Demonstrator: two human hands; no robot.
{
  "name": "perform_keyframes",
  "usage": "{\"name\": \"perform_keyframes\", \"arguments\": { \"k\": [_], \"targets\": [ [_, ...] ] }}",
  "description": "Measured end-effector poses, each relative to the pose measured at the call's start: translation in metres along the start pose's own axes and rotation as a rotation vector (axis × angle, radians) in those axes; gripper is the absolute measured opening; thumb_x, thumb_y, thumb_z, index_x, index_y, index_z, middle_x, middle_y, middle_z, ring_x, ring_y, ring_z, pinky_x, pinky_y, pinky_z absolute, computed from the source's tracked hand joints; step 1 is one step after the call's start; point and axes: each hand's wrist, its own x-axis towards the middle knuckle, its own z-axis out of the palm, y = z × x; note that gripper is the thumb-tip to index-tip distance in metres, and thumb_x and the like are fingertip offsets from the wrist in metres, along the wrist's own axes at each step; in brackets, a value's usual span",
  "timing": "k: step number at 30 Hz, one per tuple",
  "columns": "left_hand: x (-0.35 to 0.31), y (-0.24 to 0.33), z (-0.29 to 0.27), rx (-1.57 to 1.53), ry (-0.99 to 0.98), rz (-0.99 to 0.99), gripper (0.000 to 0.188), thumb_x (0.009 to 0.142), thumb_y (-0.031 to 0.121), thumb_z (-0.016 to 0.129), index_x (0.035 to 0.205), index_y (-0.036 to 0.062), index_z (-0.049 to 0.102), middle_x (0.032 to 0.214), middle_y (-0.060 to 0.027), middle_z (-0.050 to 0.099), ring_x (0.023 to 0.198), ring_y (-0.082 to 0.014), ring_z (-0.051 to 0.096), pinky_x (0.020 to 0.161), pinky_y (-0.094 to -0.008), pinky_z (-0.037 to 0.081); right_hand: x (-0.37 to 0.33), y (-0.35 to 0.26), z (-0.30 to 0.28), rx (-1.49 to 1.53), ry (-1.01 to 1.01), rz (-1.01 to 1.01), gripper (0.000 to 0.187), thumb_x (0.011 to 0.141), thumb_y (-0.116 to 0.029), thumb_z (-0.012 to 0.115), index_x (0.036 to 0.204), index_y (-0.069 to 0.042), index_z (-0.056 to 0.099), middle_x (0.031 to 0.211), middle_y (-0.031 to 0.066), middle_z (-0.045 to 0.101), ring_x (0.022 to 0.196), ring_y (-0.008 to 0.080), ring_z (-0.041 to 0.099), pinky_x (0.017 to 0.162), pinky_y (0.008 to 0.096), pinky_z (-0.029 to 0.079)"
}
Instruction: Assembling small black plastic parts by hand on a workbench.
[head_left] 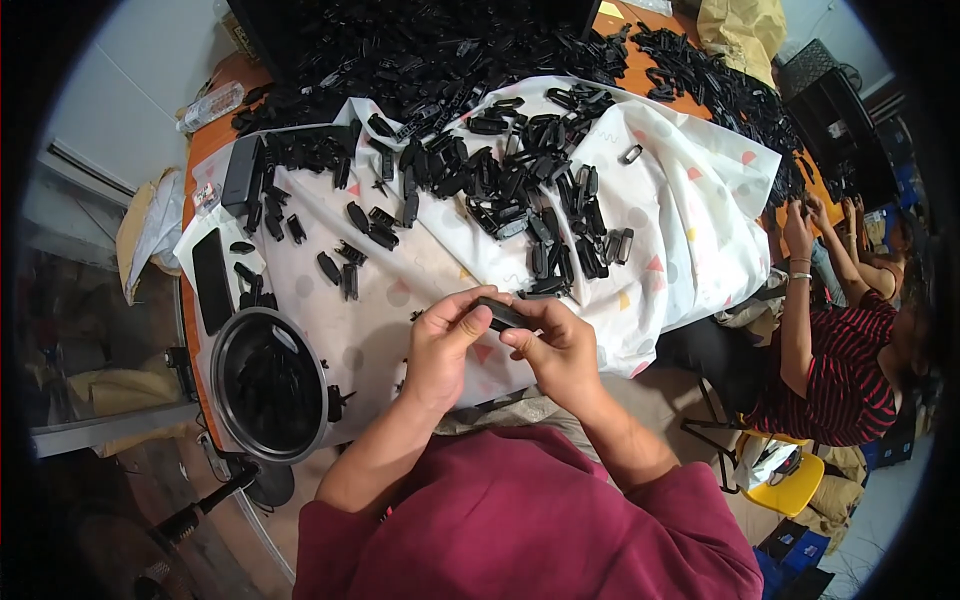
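Close in front of my body, both hands grip one small black elongated plastic part (503,314). My left hand (446,335) pinches its left end between thumb and fingers. On the other end, the thumb and fingers of my right hand (556,345) are closed. The fingers cover much of the part, so its exact kind cannot be made out. Beyond my hands, many similar black plastic pieces (540,165) lie scattered in a loose heap on a white patterned cloth (420,270). A few of them (350,275) lie apart on the left.
At left stand a round metal bowl (219,400) holding black pieces, a black phone (211,282) and a dark box (241,172). A clear bottle (212,106) lies at the far-left table edge. A larger black heap (400,50) covers the back. A person in a striped shirt (835,370) sits at right.
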Motion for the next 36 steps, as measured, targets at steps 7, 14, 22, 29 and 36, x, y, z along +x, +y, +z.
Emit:
{"name": "perform_keyframes", "arguments": {
  "k": [7,14,22,29,36],
  "targets": [
    [0.066,-0.016,-0.023,0.253,0.043,-0.075,0.026,0.089,0.02,0.05,0.106,0.0009,0.053,0.098,-0.0089,0.057,0.09,-0.0161,0.054,0.077,-0.0325,0.044,0.038,0.037,-0.018,0.005,-0.027,0.241,0.017,0.081,-0.008,0.061,0.092,0.003,0.055,0.071,0.0039,0.059,0.06,0.0076,0.053,0.052,0.0207,0.043],
    [0.125,0.005,-0.025,2.04,-0.197,0.666,0.016,0.079,0.013,0.051,0.092,0.0115,0.059,0.092,0.0002,0.056,0.083,-0.0229,0.055,0.068,-0.0333,0.047,0.089,0.045,-0.058,-0.657,0.308,-0.138,0.016,0.078,-0.008,0.06,0.092,-0.004,0.062,0.08,0.0105,0.062,0.069,0.0213,0.059,0.064,0.029,0.046],
    [0.085,0.022,-0.033,1.352,0.182,0.258,0.031,0.076,0.006,0.06,0.107,0.007,0.057,0.094,-0.0052,0.06,0.073,-0.0196,0.056,0.068,-0.0264,0.044,0.144,0.047,-0.014,-1.336,-0.265,-0.503,0.017,0.073,-0.009,0.051,0.083,-0.005,0.063,0.088,0.006,0.057,0.085,0.0234,0.054,0.067,0.0306,0.048],
    [0.043,0.016,-0.037,0.496,0.186,0.034,0.027,0.081,0.01,0.062,0.107,0.0044,0.057,0.076,0.0033,0.053,0.06,-0.0023,0.042,0.055,-0.0158,0.036,0.146,0.041,-0.007,-1.428,-0.395,-0.376,0.016,0.069,-0.01,0.057,0.085,-0.008,0.06,0.085,0.0103,0.056,0.083,0.0256,0.057,0.066,0.032,0.049],
    [0.033,0.017,-0.022,0.495,0.132,0.154,0.029,0.078,0.012,0.066,0.105,0.004,0.059,0.069,0.0062,0.049,0.059,-0.0016,0.04,0.054,-0.0157,0.033,0.105,-0.013,0.0,0.557,-0.204,0.202,0.045,0.073,0.003,0.056,0.114,-0.004,0.038,0.082,0.0072,0.05,0.05,0.0118,0.049,0.033,0.021,0.038]
  ]
}}
